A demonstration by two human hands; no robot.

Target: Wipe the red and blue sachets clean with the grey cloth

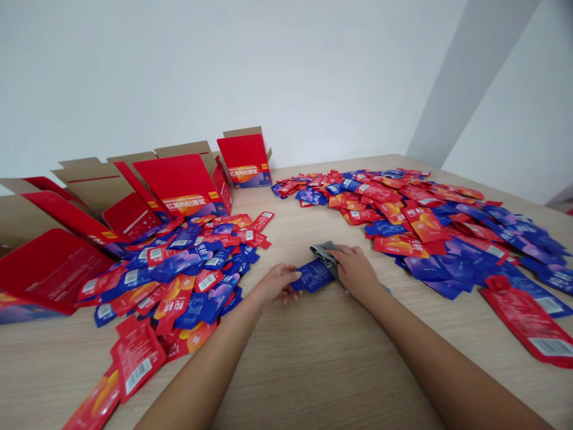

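In the middle of the table, my left hand [279, 283] pinches the left end of a blue sachet [314, 275] printed with pale text. My right hand [357, 270] is closed on a crumpled grey cloth [326, 251], which lies against the sachet's right end and covers part of it. Left of my hands is a pile of red and blue sachets [172, 269], some overlapping and showing barcodes. A larger pile of the same sachets [416, 221] spreads over the right side of the table.
Several open red cartons [183, 179] with brown inner flaps stand along the left, behind the left pile. Another open red carton [246, 161] stands at the back. A pale wall [313, 77] borders the wooden table [313, 370]. One red sachet [532, 322] lies near the right edge.
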